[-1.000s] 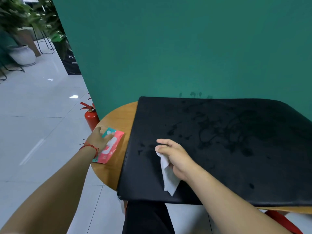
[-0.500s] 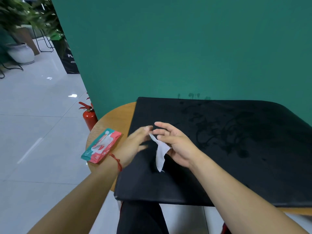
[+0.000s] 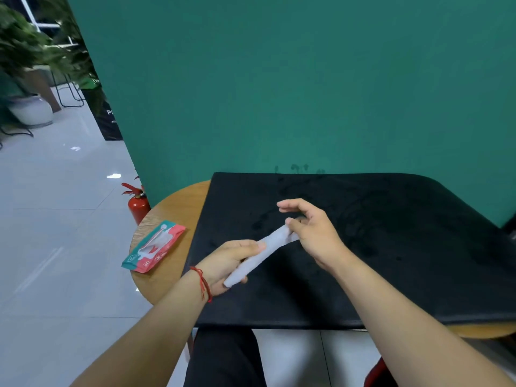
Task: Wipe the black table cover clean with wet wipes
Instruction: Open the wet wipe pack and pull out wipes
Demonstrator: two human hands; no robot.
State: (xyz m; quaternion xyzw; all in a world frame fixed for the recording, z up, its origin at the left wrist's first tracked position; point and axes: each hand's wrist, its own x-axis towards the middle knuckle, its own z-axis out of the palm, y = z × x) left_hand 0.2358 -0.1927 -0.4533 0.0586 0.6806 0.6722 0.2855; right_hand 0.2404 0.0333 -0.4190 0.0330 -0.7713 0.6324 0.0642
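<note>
— Far to your left a black board (image 3: 107, 121) stands on the floor. Only the white letters "PL" show on it, because the green panel (image 3: 279, 93) hides the rest.

— Nearer you, a red fire extinguisher (image 3: 138, 206) stands just beside the round wooden surface (image 3: 170, 216). Your pack of wet wipes (image 3: 153, 248), teal and red, lies on the bare wood near the left edge of the black table cover (image 3: 405, 261). Its print is blurred. At the near corner you may make out something like "80", but the brand is too small to read.

— Now your hands. Your left hand (image 3: 226, 263), with a red string (image 3: 202, 283) at the wrist, has its fingers curled round the lower end of the wet wipe (image 3: 265, 248).

— Your right hand (image 3: 314, 233) pinches the upper end between thumb and fingers, with the forefinger stretched out above. Both of your hands are closed on the one wipe.

— The wipe runs between them as a narrow, folded white strip. It slants up from left to right over the near left part of the cover. Whether it touches the cover, I cannot tell.

— The cover lies flat over most of the surface. It has darker smears beyond your right hand.
</note>
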